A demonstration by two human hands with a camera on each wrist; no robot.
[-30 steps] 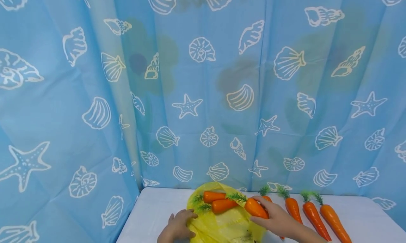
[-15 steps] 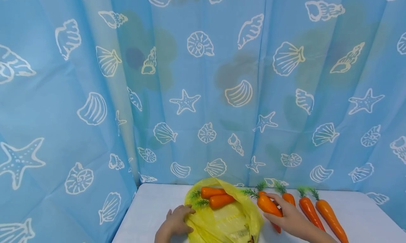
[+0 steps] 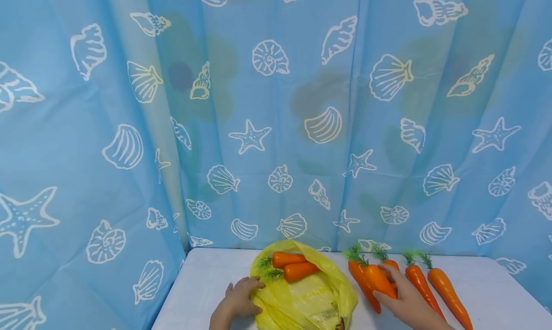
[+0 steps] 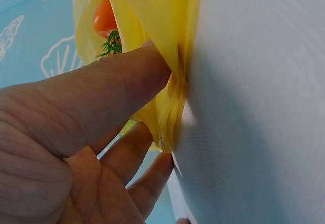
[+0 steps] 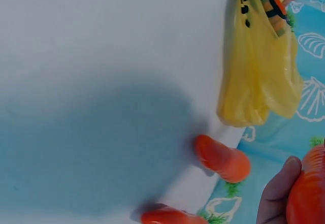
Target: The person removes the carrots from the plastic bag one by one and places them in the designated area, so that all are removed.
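My left hand [image 3: 239,299] is at the left edge of a yellow plastic bag [image 3: 304,291]. In the left wrist view its thumb and fingers pinch gathered plastic [image 4: 170,102] close to the tabletop. Two orange carrots [image 3: 297,271] with green tops lie inside the bag's open mouth. To the right of the bag, my right hand [image 3: 407,296] grips another carrot [image 3: 379,280] by its thick body. This held carrot overlaps one lying carrot [image 3: 361,281] in the head view. A further carrot [image 3: 391,263] is mostly hidden behind the right hand.
Two more carrots [image 3: 424,287] lie side by side farther right on the white tabletop [image 3: 211,267]. A blue curtain [image 3: 280,129] with white shell prints stands along the back and left of the table.
My right hand has carried its carrot rightward from the bag's mouth to among the carrots on the table. The left hand has stayed at the bag's left edge.
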